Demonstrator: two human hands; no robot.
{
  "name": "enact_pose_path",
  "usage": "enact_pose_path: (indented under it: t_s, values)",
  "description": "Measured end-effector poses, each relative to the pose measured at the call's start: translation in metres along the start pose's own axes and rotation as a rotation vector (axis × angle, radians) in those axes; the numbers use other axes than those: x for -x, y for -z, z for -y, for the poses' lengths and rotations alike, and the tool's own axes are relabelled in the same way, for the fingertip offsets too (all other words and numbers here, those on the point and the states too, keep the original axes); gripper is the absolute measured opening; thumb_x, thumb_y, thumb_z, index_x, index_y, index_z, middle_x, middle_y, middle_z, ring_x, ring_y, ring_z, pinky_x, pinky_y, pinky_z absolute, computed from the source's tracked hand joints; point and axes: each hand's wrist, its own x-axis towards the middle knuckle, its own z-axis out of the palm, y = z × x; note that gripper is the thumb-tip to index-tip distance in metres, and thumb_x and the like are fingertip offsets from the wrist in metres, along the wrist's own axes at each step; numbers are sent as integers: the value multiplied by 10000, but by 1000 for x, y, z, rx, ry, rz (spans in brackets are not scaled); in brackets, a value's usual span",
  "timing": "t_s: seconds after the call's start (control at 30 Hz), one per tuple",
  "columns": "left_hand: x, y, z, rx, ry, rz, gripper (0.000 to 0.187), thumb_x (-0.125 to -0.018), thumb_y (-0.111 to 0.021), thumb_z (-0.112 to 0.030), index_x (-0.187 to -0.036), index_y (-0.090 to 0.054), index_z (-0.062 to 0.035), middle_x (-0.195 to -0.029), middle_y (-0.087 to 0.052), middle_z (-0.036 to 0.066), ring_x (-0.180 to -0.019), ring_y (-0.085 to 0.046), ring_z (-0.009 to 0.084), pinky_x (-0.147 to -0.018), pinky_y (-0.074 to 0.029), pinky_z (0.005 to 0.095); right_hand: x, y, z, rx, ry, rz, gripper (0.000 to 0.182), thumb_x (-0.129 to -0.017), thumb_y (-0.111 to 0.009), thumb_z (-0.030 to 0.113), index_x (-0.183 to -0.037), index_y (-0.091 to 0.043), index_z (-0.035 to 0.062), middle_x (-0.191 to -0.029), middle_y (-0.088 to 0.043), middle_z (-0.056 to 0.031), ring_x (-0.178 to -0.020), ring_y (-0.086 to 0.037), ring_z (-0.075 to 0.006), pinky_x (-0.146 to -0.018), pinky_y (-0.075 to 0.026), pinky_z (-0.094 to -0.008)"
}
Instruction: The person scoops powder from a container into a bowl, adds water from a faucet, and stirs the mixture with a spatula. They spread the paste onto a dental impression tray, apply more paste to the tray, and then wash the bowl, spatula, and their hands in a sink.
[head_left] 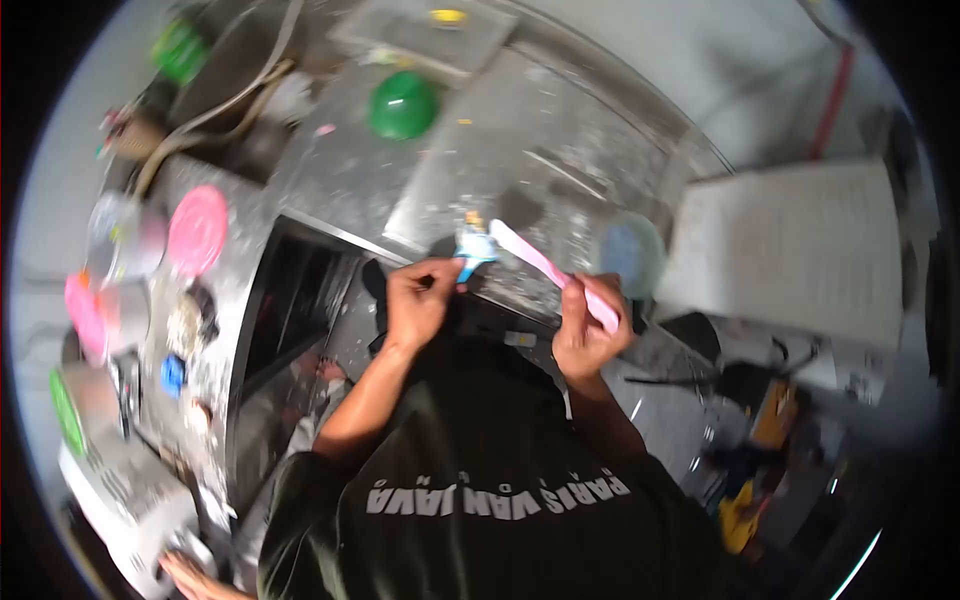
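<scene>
My right hand (pixel 596 325) is closed around the pink handle of a knife (pixel 540 258), whose pale, whitish blade points up and to the left. My left hand (pixel 418 302) pinches a small blue-and-white piece (pixel 475 246) that looks like a packet; blur hides its exact kind. The knife's tip comes close to the right side of this piece. Both hands are above the front edge of a grey metal worktop (pixel 440 185). A small orange-brown bit (pixel 473 216) shows just beyond the blue-and-white piece.
A green bowl (pixel 403 105) is at the back of the worktop. On the right stand a round pale tub (pixel 632 255) and a large whitish box (pixel 785 250). A pink lid (pixel 198 230) and clear containers (pixel 125 237) are on the left. Another person's hand (pixel 190 577) shows at lower left.
</scene>
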Motion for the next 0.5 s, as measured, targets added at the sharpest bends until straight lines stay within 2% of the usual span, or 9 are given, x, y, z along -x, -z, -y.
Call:
enact_pose_path:
  t_s: [0.07, 0.1, 0.17, 0.23, 0.3, 0.33, 0.43, 0.47, 0.5]
  values:
    - [-1, -4, 0, -20, 86, -2, 169, -923, -701, -136, -831, -745, -1, -698, -655, -6, -618, -506, 31, -567, -373, 204, 5, 24, -17, -120, -282, -179, 58, -920, -653, 14, -979, -651, 10, -915, -646, -74, -719, -536, -119, -657, -437, -283]
    - [-1, -10, -2, -51, 53, -5, 178, -923, -705, -152, -834, -746, -3, -691, -656, -1, -617, -505, 28, -564, -369, 204, 2, 37, -23, -330, -445, -329, 40, -931, -638, 14, -962, -658, 28, -929, -651, -68, -679, -519, -94, -613, -419, -259]
    - [-3, -15, 3, -65, 104, 30, 185, -926, -705, -157, -846, -742, 6, -697, -658, 8, -633, -534, 47, -587, -393, 212, -6, 68, -34, -527, -584, -528, 21, -938, -644, 42, -949, -661, 37, -906, -659, -54, -651, -512, -74, -573, -396, -228]
    - [-4, -28, 6, -7, 82, 70, 192, -926, -708, -161, -851, -739, 13, -699, -656, 10, -644, -553, 60, -604, -408, 216, -11, 98, -50, -488, -540, -645, 30, -931, -672, 68, -925, -672, 38, -823, -653, -21, -628, -498, -58, -553, -379, -210]
    - [-6, -35, 7, 16, 72, 105, 196, -925, -710, -163, -858, -735, 19, -704, -657, 13, -651, -566, 70, -618, -421, 219, -9, 122, -69, -96, -499, -637, 39, -916, -696, 65, -916, -682, 29, -806, -651, -15, -660, -515, -55, -586, -402, -209]
    - [-7, -39, 7, 14, 71, 126, 198, -925, -711, -163, -862, -733, 23, -709, -658, 15, -652, -570, 74, -622, -426, 221, -10, 124, -76, 52, -371, -595, 49, -901, -715, 53, -916, -695, 11, -808, -655, -17, -705, -540, -61, -643, -435, -211]
    - [-7, -48, 11, 13, 112, 166, 188, -927, -709, -166, -872, -733, 13, -722, -656, 16, -651, -570, 77, -621, -424, 225, -15, 129, -84, 338, -175, -335, 85, -848, -759, 51, -915, -720, 15, -842, -696, -49, -743, -607, -125, -731, -474, -251]
    - [-6, -50, 10, -12, 115, 175, 179, -929, -706, -166, -871, -736, 1, -718, -649, 8, -649, -560, 74, -615, -409, 223, -18, 131, -80, 561, -37, -170, 123, -790, -791, 54, -891, -724, 33, -825, -709, -75, -728, -633, -192, -723, -482, -301]
    - [-5, -53, 9, -35, 118, 182, 170, -932, -702, -165, -869, -739, -11, -714, -642, 0, -647, -551, 71, -608, -393, 222, -18, 128, -78, 657, -7, -90, 135, -751, -808, 58, -858, -728, 43, -792, -703, -89, -718, -631, -240, -695, -476, -338]
